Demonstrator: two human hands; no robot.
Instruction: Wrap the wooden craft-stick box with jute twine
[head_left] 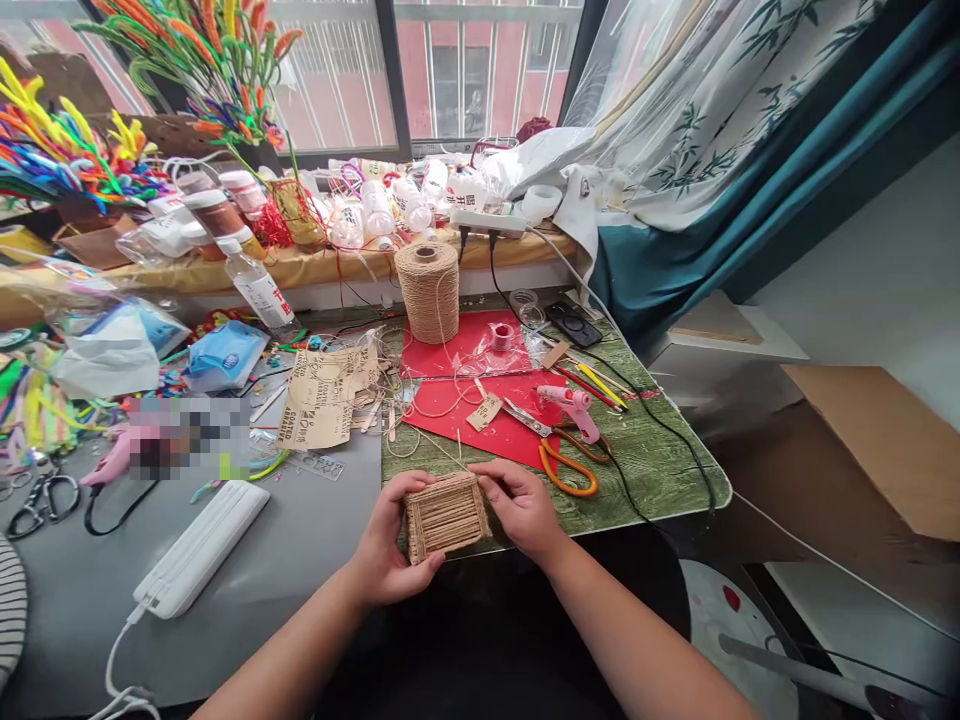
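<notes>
My two hands hold a small square block wrapped in jute twine (445, 514) at the near edge of the table. My left hand (390, 545) grips its left side with the thumb under the bottom edge. My right hand (517, 508) pinches its right side, fingers closed on the top corner. A thin strand of twine runs from the block up toward the big twine spool (428, 291), which stands upright at the back of a red sheet (480, 400).
A pink glue gun (571, 406) and orange-handled scissors (564, 462) lie on the green mat (652, 460) right of my hands. A white power strip (201, 546) lies at left. Bottles, pipe cleaners (67, 150) and clutter fill the back. Cardboard pieces (324, 395) lie centre-left.
</notes>
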